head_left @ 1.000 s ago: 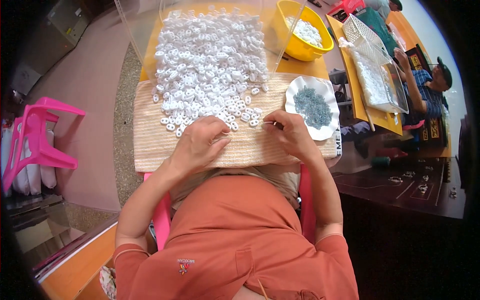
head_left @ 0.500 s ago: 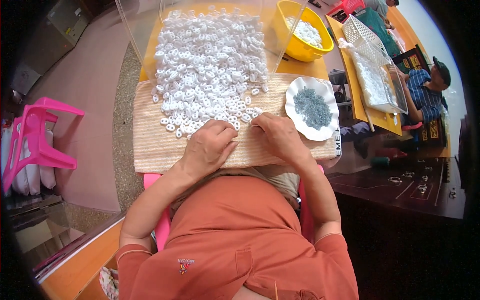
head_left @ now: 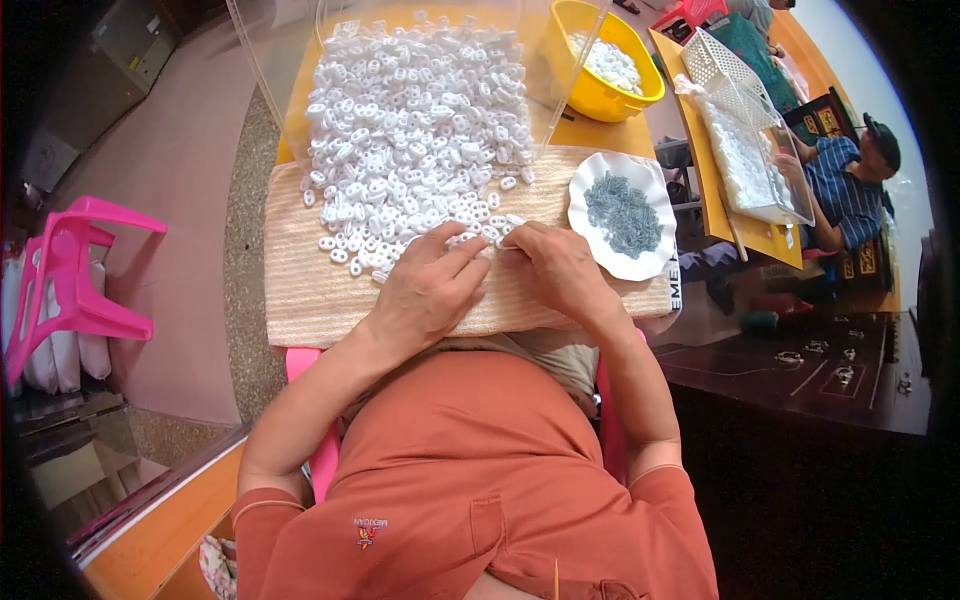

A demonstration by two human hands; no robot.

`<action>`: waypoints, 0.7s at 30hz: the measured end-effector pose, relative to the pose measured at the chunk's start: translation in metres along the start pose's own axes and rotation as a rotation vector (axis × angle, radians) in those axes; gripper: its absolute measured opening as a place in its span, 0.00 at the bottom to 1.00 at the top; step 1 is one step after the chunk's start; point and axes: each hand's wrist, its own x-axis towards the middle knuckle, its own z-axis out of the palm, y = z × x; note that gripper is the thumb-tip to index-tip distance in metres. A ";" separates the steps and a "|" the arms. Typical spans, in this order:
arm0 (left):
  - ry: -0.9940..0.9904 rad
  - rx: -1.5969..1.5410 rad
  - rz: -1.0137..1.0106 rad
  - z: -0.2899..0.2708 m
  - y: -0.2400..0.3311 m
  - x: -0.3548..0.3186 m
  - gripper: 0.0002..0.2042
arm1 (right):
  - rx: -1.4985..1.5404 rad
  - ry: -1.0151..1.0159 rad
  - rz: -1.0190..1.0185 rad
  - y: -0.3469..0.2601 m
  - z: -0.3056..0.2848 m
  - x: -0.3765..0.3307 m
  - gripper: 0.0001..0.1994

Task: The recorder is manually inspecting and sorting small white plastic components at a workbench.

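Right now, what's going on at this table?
A person in an orange shirt sits at a woven mat with both hands together at the near edge of a heap of small white plastic pieces. The left hand and right hand pinch one piece between them. A white plate of small grey parts sits by the right hand, a yellow bowl behind it.

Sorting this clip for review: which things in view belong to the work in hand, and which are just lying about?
In use: left hand, right hand, white plastic pieces, woven mat, white plate of grey parts.

Lying about: yellow bowl, white basket, pink stool.
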 end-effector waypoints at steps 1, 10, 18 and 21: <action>-0.001 0.001 0.001 0.000 0.000 0.002 0.11 | 0.001 0.001 0.000 0.001 0.000 0.000 0.07; -0.084 0.058 0.025 0.004 -0.004 0.011 0.12 | 0.023 0.010 0.052 0.004 0.001 0.000 0.05; -0.032 -0.010 -0.006 0.010 -0.005 0.011 0.11 | 0.020 0.046 0.050 0.008 0.001 -0.003 0.06; 0.052 -0.029 -0.024 0.013 -0.007 0.011 0.11 | 0.035 0.038 0.051 0.009 0.002 -0.003 0.06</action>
